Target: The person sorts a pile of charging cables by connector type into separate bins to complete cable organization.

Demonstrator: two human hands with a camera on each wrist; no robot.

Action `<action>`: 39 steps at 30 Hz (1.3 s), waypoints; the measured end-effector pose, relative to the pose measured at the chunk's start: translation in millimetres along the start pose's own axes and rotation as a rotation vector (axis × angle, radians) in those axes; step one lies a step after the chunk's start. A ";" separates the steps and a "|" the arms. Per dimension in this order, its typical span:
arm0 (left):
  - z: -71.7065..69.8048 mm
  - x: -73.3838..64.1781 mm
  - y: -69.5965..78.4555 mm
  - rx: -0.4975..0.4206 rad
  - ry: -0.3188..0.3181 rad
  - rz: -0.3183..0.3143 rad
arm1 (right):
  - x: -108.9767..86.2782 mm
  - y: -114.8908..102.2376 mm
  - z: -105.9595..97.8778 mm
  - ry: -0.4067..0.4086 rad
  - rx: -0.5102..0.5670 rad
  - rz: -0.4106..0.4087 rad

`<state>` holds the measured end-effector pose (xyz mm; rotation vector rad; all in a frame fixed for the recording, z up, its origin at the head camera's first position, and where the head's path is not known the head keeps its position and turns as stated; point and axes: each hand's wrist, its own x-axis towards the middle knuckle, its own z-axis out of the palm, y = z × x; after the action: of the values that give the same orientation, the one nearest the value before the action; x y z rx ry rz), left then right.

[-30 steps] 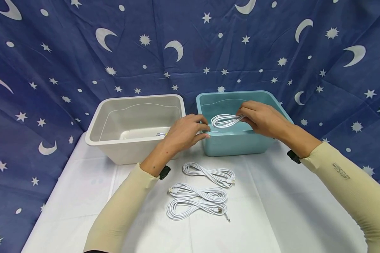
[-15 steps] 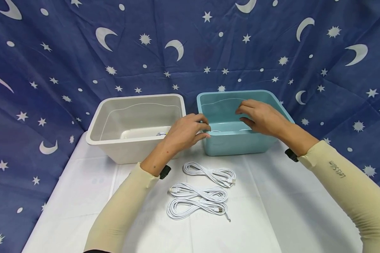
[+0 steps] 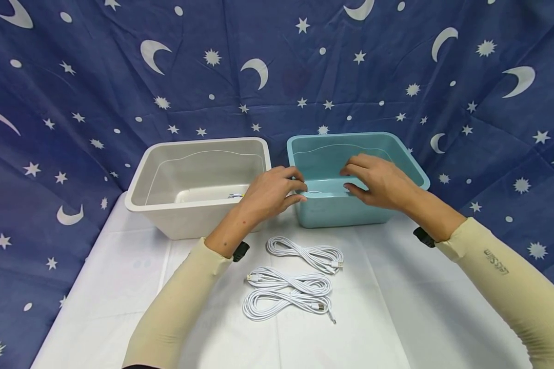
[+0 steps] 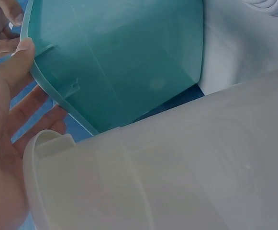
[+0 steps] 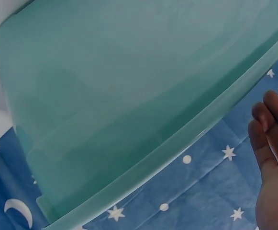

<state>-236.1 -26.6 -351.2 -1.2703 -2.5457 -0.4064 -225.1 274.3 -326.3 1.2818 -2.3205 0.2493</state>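
Your left hand [image 3: 270, 193] grips the near left corner of the teal bin [image 3: 346, 211], thumb on the rim and fingers curled round its outer wall, as the left wrist view shows. Your right hand [image 3: 378, 179] hovers over the bin's opening with the fingers loosely bent and holding nothing. A thin edge of a white cable [image 3: 315, 193] shows just inside the bin's near wall; the rest is hidden.

Just left of the teal bin, touching or nearly so, stands a beige bin [image 3: 166, 215] with something small lying on its bottom, too small to tell. Both bins sit at the far end of the white surface [image 3: 420, 307]. Nearer to you lie three coiled white cables: one [image 3: 304, 253] just near the teal bin, and two more [image 3: 288, 292] side by side nearer still. A dark blue cloth [image 3: 74, 102] with moons and stars hangs behind.
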 end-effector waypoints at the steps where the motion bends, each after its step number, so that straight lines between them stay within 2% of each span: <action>1: 0.1 -0.1 0.0 0.001 0.000 0.000 | 0.1 -2.3 -0.1 0.001 -0.003 0.001; 6: 0.6 -0.5 -0.2 -0.004 0.006 0.009 | 0.8 -13.7 -0.5 0.000 -0.002 0.007; 13: 0.9 -0.5 0.0 0.003 0.005 0.004 | 0.9 -28.9 1.1 0.073 0.036 -0.046; 21: 1.3 -0.4 0.1 0.011 0.006 0.005 | -1.1 -46.4 5.4 0.093 0.048 -0.067; 30: 1.3 -0.8 -0.1 0.003 0.013 0.000 | -4.9 -60.2 23.1 0.120 0.122 -0.131; 39: 2.5 -1.7 0.4 0.008 0.017 0.010 | -11.6 -68.2 44.6 0.106 0.156 -0.120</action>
<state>-235.1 -26.7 -354.0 -1.2704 -2.5230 -0.4025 -177.0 229.0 -375.4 1.4406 -2.1619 0.4548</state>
